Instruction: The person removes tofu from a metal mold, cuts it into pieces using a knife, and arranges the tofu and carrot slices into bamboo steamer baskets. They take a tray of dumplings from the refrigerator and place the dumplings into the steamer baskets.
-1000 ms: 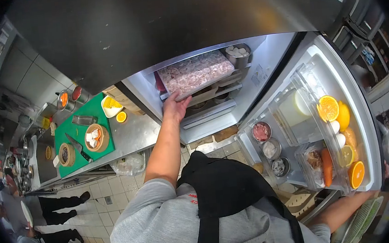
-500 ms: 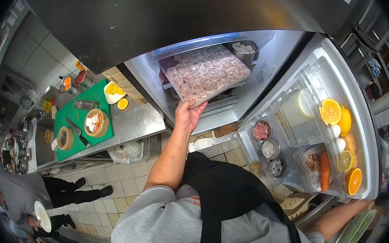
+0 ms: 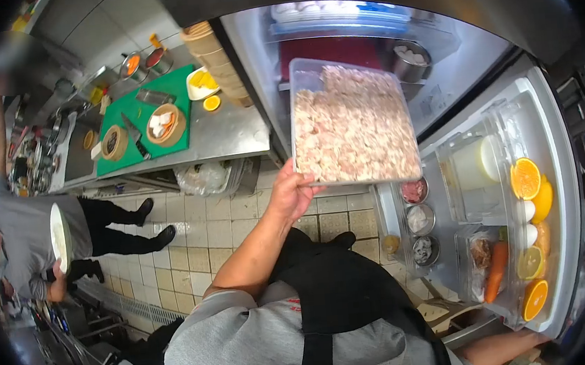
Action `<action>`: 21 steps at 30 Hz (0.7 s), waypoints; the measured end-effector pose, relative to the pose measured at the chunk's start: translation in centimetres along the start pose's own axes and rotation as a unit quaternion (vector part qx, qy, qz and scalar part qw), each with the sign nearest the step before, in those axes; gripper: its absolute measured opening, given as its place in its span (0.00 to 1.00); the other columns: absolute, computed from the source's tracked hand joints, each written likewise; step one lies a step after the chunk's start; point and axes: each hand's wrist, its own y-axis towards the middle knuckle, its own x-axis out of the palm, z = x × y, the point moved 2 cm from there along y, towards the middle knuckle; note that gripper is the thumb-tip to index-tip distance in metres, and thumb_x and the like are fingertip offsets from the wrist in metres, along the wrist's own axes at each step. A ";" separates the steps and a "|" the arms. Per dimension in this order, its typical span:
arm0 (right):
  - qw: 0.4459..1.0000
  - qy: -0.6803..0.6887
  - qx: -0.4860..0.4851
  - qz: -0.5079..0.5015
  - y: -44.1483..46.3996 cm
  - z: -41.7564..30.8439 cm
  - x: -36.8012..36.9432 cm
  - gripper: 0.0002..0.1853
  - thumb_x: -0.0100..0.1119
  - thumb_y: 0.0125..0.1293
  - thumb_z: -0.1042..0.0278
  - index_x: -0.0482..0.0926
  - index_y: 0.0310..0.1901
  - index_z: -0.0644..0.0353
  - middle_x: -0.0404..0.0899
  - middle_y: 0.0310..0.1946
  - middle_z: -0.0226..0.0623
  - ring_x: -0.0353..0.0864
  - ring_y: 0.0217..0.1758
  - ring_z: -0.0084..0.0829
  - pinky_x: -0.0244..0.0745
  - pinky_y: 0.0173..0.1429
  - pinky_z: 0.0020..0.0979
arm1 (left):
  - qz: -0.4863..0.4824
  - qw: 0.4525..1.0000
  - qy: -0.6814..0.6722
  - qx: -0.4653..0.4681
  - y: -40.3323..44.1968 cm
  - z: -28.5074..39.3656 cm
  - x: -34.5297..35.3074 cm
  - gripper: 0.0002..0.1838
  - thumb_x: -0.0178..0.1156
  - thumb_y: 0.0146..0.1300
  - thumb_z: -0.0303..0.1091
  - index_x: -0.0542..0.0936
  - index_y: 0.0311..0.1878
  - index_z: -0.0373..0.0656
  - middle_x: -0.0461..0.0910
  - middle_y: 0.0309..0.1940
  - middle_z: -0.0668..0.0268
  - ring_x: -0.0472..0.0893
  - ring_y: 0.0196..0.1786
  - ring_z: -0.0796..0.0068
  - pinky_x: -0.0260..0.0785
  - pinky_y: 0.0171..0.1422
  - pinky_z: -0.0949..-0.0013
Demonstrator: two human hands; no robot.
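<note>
My left hand [image 3: 292,195] grips the near left corner of a clear plastic tray [image 3: 353,125] packed with pale pink chopped meat. The tray is held in front of the open fridge, tilted toward me, with a dark red surface behind it. On the right, my right arm reaches to the lower edge of the open fridge door [image 3: 566,228]; the hand lies at the dim edge of the view, its fingers hidden. A metal pot [image 3: 410,61] of white pieces stands on the fridge shelf beside the tray.
Door shelves hold orange halves [image 3: 525,178], a carrot [image 3: 496,270], eggs and small metal bowls. A green board [image 3: 184,133] at left carries a knife [image 3: 137,135] and two bamboo steamers. Another person [image 3: 38,218] holds a white plate [image 3: 61,237].
My left hand has drawn the tray out of the fridge toward me. The view has turned, showing more upper shelf. The other person with the plate has come further into view.
</note>
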 end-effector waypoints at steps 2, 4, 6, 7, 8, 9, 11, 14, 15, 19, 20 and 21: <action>1.000 -0.001 -0.004 0.001 -0.2 -0.1 0.3 0.30 0.38 0.80 0.48 0.67 0.69 0.65 0.68 0.70 0.40 0.68 0.71 0.37 0.61 0.75 0.38 | 0.017 1.000 -0.008 -0.016 -3.2 -0.3 -0.3 0.31 0.55 0.61 0.22 0.65 0.69 0.39 0.76 0.62 0.54 0.81 0.59 0.55 0.77 0.60 0.51; 1.000 -0.008 -0.011 0.002 -0.2 -0.2 0.4 0.30 0.38 0.80 0.48 0.67 0.69 0.65 0.68 0.70 0.40 0.68 0.71 0.37 0.61 0.75 0.39 | 0.032 0.999 -0.015 -0.032 -6.2 -0.5 -0.8 0.31 0.55 0.61 0.23 0.65 0.70 0.40 0.76 0.62 0.54 0.81 0.60 0.55 0.77 0.61 0.50; 1.000 -0.014 -0.019 0.002 -0.5 -0.5 0.8 0.30 0.38 0.80 0.48 0.67 0.69 0.65 0.68 0.71 0.40 0.68 0.72 0.37 0.61 0.75 0.39 | 0.043 0.995 -0.048 -0.076 -9.2 -0.7 -1.5 0.31 0.54 0.62 0.23 0.63 0.71 0.39 0.75 0.64 0.53 0.79 0.62 0.54 0.76 0.63 0.47; 1.000 -0.018 -0.025 0.004 -0.7 -0.8 1.0 0.30 0.38 0.80 0.48 0.67 0.69 0.65 0.68 0.71 0.40 0.68 0.72 0.37 0.61 0.75 0.39 | 0.047 0.995 -0.050 -0.068 -10.3 -0.3 -1.9 0.31 0.54 0.62 0.23 0.63 0.71 0.39 0.75 0.64 0.53 0.79 0.62 0.54 0.76 0.63 0.47; 0.999 -0.027 -0.031 0.008 -1.0 -1.3 1.1 0.30 0.38 0.80 0.48 0.67 0.69 0.65 0.68 0.71 0.40 0.68 0.72 0.37 0.61 0.75 0.39 | 0.049 0.994 -0.065 -0.076 -11.7 0.0 -2.2 0.31 0.54 0.62 0.23 0.63 0.71 0.38 0.74 0.64 0.53 0.79 0.64 0.53 0.75 0.64 0.45; 0.999 -0.035 -0.037 0.013 -1.4 -1.9 1.2 0.30 0.38 0.80 0.48 0.67 0.69 0.65 0.67 0.71 0.40 0.68 0.72 0.37 0.61 0.75 0.39 | 0.050 0.992 -0.081 -0.083 -13.0 0.3 -2.6 0.31 0.53 0.63 0.22 0.63 0.71 0.38 0.74 0.65 0.52 0.78 0.65 0.53 0.74 0.65 0.44; 0.997 -0.054 -0.053 0.027 -2.4 -3.1 1.7 0.30 0.39 0.80 0.48 0.67 0.69 0.65 0.67 0.71 0.40 0.67 0.72 0.37 0.61 0.75 0.39 | 0.051 0.992 -0.090 -0.076 -15.6 1.2 -4.1 0.32 0.54 0.63 0.22 0.62 0.72 0.38 0.73 0.66 0.51 0.77 0.66 0.52 0.73 0.66 0.42; 0.992 -0.083 -0.083 0.056 -4.3 -5.3 1.7 0.30 0.39 0.80 0.47 0.67 0.69 0.65 0.67 0.71 0.40 0.67 0.72 0.37 0.61 0.75 0.39 | 0.087 0.993 -0.050 -0.063 -19.9 2.8 -6.1 0.36 0.56 0.59 0.24 0.62 0.73 0.37 0.72 0.66 0.51 0.75 0.67 0.50 0.70 0.69 0.41; 0.990 -0.087 -0.091 0.060 -5.0 -6.0 1.7 0.30 0.39 0.80 0.47 0.67 0.69 0.65 0.67 0.71 0.40 0.67 0.72 0.37 0.61 0.75 0.39 | 0.100 0.993 -0.043 -0.055 -21.5 3.5 -6.8 0.35 0.56 0.59 0.23 0.62 0.73 0.37 0.73 0.66 0.51 0.76 0.67 0.50 0.71 0.69 0.41; 0.990 -0.073 -0.105 0.064 -8.7 -8.4 1.3 0.30 0.39 0.80 0.47 0.67 0.70 0.65 0.67 0.71 0.40 0.67 0.72 0.37 0.61 0.75 0.40 | 0.142 0.989 -0.037 -0.012 -28.9 6.5 -9.9 0.35 0.56 0.59 0.23 0.63 0.72 0.37 0.74 0.65 0.51 0.77 0.65 0.50 0.73 0.67 0.43; 0.993 -0.052 -0.097 0.048 -9.6 -8.4 1.1 0.30 0.39 0.79 0.47 0.67 0.70 0.65 0.67 0.72 0.40 0.67 0.72 0.37 0.61 0.75 0.40 | 0.143 0.989 -0.037 -0.008 -30.7 7.5 -10.5 0.35 0.56 0.59 0.23 0.63 0.72 0.37 0.74 0.65 0.51 0.77 0.65 0.50 0.73 0.67 0.43; 0.996 -0.011 -0.086 0.018 -10.6 -8.3 0.9 0.30 0.40 0.79 0.47 0.67 0.70 0.65 0.67 0.72 0.40 0.67 0.72 0.37 0.61 0.75 0.40 | 0.153 0.988 -0.031 0.013 -32.3 8.6 -11.0 0.35 0.56 0.58 0.23 0.63 0.72 0.37 0.74 0.65 0.50 0.77 0.65 0.50 0.73 0.67 0.43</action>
